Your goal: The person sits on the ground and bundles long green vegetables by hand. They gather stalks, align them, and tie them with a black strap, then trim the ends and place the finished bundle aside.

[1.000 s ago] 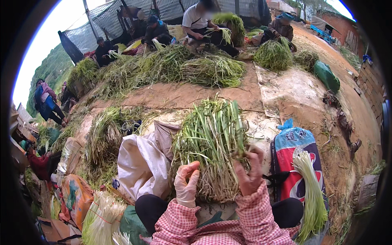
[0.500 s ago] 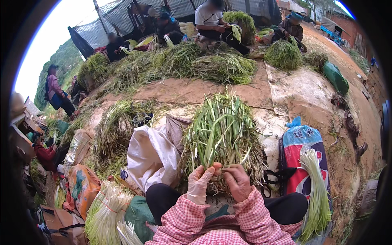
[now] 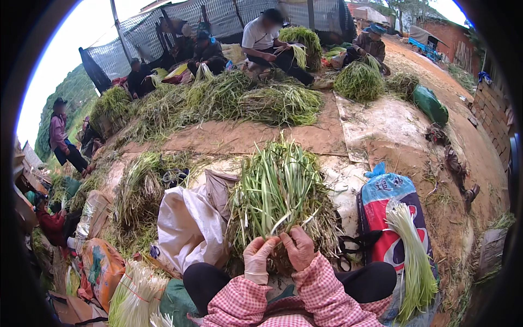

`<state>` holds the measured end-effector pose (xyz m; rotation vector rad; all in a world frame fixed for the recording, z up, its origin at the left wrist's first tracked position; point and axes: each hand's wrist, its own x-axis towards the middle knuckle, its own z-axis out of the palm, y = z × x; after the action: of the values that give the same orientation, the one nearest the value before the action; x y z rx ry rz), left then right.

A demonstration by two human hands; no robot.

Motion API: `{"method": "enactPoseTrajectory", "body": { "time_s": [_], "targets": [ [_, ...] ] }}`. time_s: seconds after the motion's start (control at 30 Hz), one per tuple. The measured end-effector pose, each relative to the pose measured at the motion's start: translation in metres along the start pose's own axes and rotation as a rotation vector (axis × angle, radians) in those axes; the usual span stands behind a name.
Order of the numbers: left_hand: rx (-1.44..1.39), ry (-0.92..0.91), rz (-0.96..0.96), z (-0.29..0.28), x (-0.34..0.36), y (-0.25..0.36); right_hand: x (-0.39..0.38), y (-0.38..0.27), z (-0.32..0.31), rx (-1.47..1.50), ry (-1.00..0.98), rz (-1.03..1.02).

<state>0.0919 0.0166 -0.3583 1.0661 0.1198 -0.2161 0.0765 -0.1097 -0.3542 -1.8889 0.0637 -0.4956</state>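
My left hand [image 3: 257, 260], in a thin pale glove, is closed in a pinch on a long green leafy stalk [image 3: 266, 215]. Close beside it, my bare right hand [image 3: 298, 248] has its fingers curled together; what lies in them is hidden. Both hands are over the near edge of a heap of green leafy stalks [image 3: 280, 177], whose roots and dry, brownish parts spread out at its sides. Right of the heap, a bundle of cleaned pale stalks [image 3: 412, 259] rests on a blue, red and dark printed bag [image 3: 388, 188].
Left of the heap lie a white sack [image 3: 188, 226] and another pile of stalks [image 3: 139, 188]. A tied bundle of pale stalks [image 3: 133, 294] stands near an orange bag [image 3: 108, 267]. Across the ground sheet, several people sit behind long heaps [image 3: 280, 103].
My right hand has turned and risen toward the left fingertips. An orange bit seen between the fingers no longer shows. The whole view has shifted, moving the scene slightly left.
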Motion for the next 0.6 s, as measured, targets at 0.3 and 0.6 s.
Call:
{"method": "enactPoseTrajectory", "body": {
  "time_s": [0.3, 0.6],
  "targets": [
    [-0.146, 0.026, 0.364, -0.004, 0.011, 0.099, -0.007, 0.036, -0.029, -0.134, -0.005, 0.255],
    [0.022, -0.381, -0.056, 0.02, -0.006, 0.049, 0.008, -0.054, -0.051, 0.015, 0.067, -0.044]
  ]
}}
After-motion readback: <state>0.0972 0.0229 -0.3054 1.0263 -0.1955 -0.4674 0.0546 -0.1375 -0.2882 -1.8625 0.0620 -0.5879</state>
